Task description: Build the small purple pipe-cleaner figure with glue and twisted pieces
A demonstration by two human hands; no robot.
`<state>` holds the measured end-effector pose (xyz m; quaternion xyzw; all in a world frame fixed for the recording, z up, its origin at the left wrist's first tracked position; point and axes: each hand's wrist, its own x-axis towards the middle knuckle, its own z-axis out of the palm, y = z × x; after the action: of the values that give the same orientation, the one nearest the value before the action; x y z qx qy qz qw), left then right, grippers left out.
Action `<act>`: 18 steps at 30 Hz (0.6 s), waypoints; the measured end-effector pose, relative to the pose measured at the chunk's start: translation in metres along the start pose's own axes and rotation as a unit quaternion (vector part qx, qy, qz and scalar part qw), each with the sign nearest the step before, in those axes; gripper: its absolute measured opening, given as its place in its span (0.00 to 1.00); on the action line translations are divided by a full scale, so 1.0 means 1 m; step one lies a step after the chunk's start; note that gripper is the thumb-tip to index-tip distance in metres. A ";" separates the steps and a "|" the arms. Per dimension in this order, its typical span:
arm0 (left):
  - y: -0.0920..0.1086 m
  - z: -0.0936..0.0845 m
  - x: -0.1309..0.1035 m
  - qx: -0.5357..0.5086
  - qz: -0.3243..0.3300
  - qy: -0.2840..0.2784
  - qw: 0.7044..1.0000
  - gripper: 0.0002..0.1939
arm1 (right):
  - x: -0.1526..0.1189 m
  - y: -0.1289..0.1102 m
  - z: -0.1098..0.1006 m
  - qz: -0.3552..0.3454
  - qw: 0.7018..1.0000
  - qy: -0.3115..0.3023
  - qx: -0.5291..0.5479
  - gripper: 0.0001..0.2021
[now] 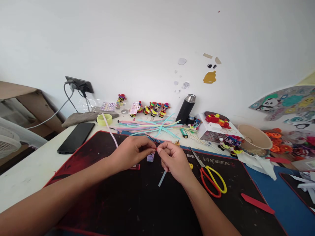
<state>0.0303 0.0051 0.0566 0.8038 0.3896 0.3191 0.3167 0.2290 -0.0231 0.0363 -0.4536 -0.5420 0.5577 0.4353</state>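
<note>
My left hand (135,151) is closed in a pinch above the black mat (147,209). Facing it, my right hand (173,160) pinches too, and the fingertips of both almost meet. A tiny reddish bit shows between them, too small to name. Just below the left fingertips is a small purple figure (150,157); whether it is held or lies on the mat I cannot tell. A lilac pipe cleaner (110,131) runs up and away from behind my left hand. From under my right hand a pale blue-grey strip (162,179) sticks out.
Scissors (213,180) with red and yellow handles lie right of my right hand. Beyond the hands are a pile of pastel pipe cleaners (147,126), several colourful figures (156,109) and a black flask (186,108). A phone (76,137) lies left, a red strip (257,203) right.
</note>
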 end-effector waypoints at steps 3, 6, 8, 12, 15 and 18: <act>0.000 0.000 0.000 0.034 0.033 0.002 0.999 0.08 | 0.000 0.001 0.000 0.001 1.000 0.001 0.000 0.13; 0.000 0.001 -0.001 0.072 0.070 0.006 0.995 0.10 | 0.000 0.002 0.000 0.000 1.000 0.002 0.001 0.13; 0.000 0.001 -0.002 0.093 0.093 0.006 0.991 0.12 | 0.000 0.003 0.000 0.001 1.000 0.003 0.000 0.13; -0.001 0.002 -0.003 0.121 0.109 -0.003 0.987 0.13 | 0.000 0.004 0.000 0.000 1.000 0.006 0.001 0.13; -0.003 0.002 -0.004 0.136 0.108 -0.007 0.985 0.14 | 0.001 0.004 0.000 0.001 1.000 0.004 0.002 0.12; -0.005 0.002 -0.005 0.151 0.118 -0.004 0.981 0.14 | 0.001 0.004 0.000 0.001 1.000 0.004 0.001 0.12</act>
<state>0.0273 0.0030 0.0508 0.8839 0.3347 0.2885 0.1532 0.2285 -0.0226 0.0324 -0.4560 -0.5394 0.5564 0.4376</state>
